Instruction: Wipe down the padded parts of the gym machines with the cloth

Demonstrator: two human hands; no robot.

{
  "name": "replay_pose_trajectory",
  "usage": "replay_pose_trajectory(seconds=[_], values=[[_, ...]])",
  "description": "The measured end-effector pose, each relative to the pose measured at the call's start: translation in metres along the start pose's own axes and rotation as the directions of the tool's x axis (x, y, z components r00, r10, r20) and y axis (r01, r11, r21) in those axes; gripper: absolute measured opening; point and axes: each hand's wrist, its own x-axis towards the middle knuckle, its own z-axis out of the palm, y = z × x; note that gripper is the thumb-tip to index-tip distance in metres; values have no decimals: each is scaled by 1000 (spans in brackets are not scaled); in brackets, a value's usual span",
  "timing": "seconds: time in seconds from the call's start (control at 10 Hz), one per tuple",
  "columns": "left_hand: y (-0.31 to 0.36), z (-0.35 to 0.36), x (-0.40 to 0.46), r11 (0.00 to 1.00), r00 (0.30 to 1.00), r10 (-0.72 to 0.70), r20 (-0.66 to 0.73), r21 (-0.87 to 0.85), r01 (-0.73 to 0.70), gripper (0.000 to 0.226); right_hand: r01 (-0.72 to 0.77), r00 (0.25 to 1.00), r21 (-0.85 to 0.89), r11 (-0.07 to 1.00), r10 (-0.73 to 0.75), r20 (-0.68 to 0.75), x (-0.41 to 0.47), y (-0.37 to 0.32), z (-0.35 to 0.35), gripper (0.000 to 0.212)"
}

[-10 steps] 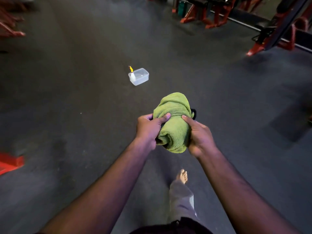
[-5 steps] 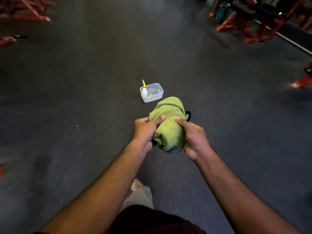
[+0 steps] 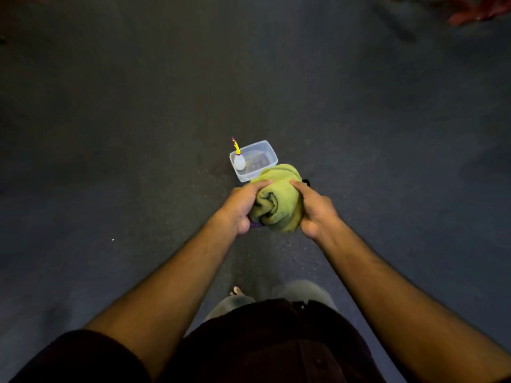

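A bunched green cloth (image 3: 278, 199) is held in front of me between both hands. My left hand (image 3: 240, 207) grips its left side with the thumb on top. On the other side my right hand (image 3: 313, 210) grips it, thumb pressed onto the top. A small black part (image 3: 306, 182) sticks out behind the cloth, beside my right thumb. No padded machine part is in view.
A clear plastic tub (image 3: 260, 154) stands on the dark floor just beyond the cloth, with a small white bottle with a yellow nozzle (image 3: 238, 158) at its left end. Red machine frames (image 3: 475, 12) blur at the top right. My legs and one bare foot (image 3: 236, 291) show below.
The view has tilted down and moved forward: the tub and bottle now lie just beyond the cloth, and the red machines have slid out at the top. Both hands keep their grip.
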Motion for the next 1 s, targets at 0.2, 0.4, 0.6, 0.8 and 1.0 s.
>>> replay_pose_trajectory(seconds=[0.2,0.4,0.6,0.8,1.0], values=[[76,26,173,982,1000,0,-25,-188,-5,39,-162,985,-62,985,164,44,194,-60,51,40],[117,30,370,961,983,-131,-126,-259,95,27,-267,955,-188,945,286,84,410,-73,89,41],[112,12,581,939,953,-269,-140,-257,227,33,-316,942,-251,915,334,32,622,-32,100,40],[73,-13,720,917,932,-334,-137,-277,288,43,-356,927,-289,889,374,9,764,40,93,54],[56,-30,754,952,953,-241,-182,-234,196,41,-361,932,-224,905,355,-65,807,55,90,48]])
